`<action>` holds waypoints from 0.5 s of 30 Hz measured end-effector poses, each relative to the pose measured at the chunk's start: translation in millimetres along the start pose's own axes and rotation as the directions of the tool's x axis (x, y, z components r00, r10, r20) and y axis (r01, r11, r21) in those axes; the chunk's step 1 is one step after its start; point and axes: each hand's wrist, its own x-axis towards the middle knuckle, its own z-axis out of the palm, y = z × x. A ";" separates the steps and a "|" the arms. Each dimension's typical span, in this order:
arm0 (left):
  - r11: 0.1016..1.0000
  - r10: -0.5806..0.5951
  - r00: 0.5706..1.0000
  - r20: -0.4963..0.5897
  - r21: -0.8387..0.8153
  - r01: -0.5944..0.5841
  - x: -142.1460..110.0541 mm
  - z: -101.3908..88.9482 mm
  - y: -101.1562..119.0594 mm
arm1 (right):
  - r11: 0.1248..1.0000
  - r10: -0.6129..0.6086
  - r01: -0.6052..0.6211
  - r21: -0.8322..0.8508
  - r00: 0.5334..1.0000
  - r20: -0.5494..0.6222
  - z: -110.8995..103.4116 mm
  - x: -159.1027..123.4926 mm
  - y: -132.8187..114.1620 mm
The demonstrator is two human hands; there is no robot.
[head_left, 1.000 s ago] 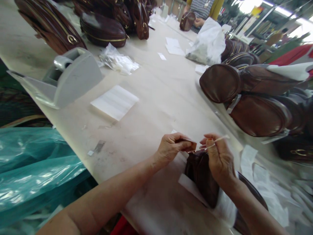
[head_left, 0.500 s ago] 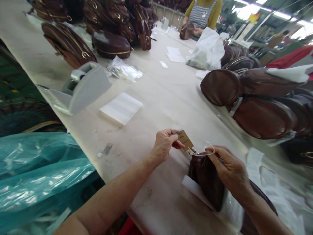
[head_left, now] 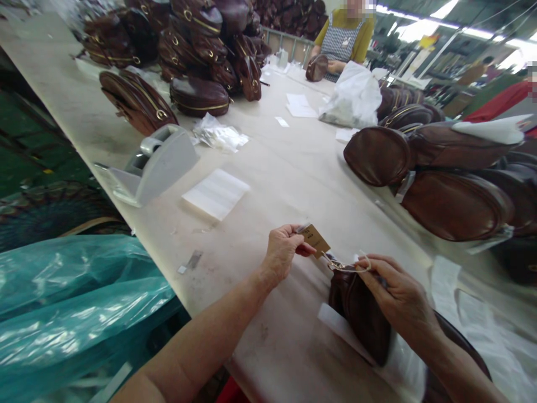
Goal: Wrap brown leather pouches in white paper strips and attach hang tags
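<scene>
Between the thumb and fingers of my left hand is a tan hang tag with dark print. A pale string runs from the tag past a metal ring on a dark brown leather bag. My right hand pinches the string's other end, just above the bag. The bag lies near the table's front edge, partly hidden by my right hand and forearm. A strip of white paper and clear plastic are under and beside it.
A grey tape dispenser and a stack of white paper lie on the left. Brown bags are piled at right, more at back left. Teal plastic hangs beside the table. A co-worker holds a bag at the far end.
The view has shifted a little, so the table's things appear slightly lower and further right. Both hands keep their pinch on the tag and string, with hardly any movement between them.
</scene>
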 end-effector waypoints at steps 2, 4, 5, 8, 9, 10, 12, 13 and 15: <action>1.000 0.014 1.000 -0.022 -0.005 -0.014 1.1 -1.0 0.5 | 1.000 -0.006 0.006 0.003 1.000 -0.005 1.1 -1.3 1.8; 0.999 0.037 0.998 -0.056 -0.012 -0.037 3.6 -3.0 2.2 | 1.000 -0.010 0.010 -0.002 1.000 -0.021 2.3 -1.9 2.6; 0.998 0.052 0.995 -0.080 -0.015 -0.053 5.4 -4.5 3.6 | 1.000 -0.015 0.015 -0.003 1.000 -0.027 2.8 -1.9 2.4; 0.993 0.113 0.977 -0.183 -0.017 -0.118 12.6 -10.7 10.6 | 0.999 -0.028 0.029 0.016 0.999 -0.033 2.9 -1.2 -0.4; 0.990 0.135 0.965 -0.223 -0.012 -0.141 15.2 -12.9 13.5 | 0.999 -0.028 0.029 0.025 0.999 -0.032 1.9 -1.3 -1.6; 0.987 0.156 0.953 -0.261 -0.005 -0.163 17.6 -15.0 16.5 | 0.999 -0.025 0.026 0.031 0.999 -0.037 0.1 -1.8 -2.4; 0.981 0.187 0.932 -0.310 0.018 -0.191 20.7 -18.0 21.7 | 1.000 -0.006 0.008 0.029 0.998 -0.070 -6.5 -5.4 -2.1; 0.980 0.197 0.928 -0.315 0.034 -0.197 21.1 -19.0 23.6 | 1.000 0.008 -0.006 0.023 0.995 -0.097 -11.4 -8.8 -0.6; 0.977 0.212 0.929 -0.302 0.058 -0.204 19.5 -20.3 25.6 | 0.998 0.056 -0.056 0.005 0.987 -0.153 -24.3 -18.8 5.9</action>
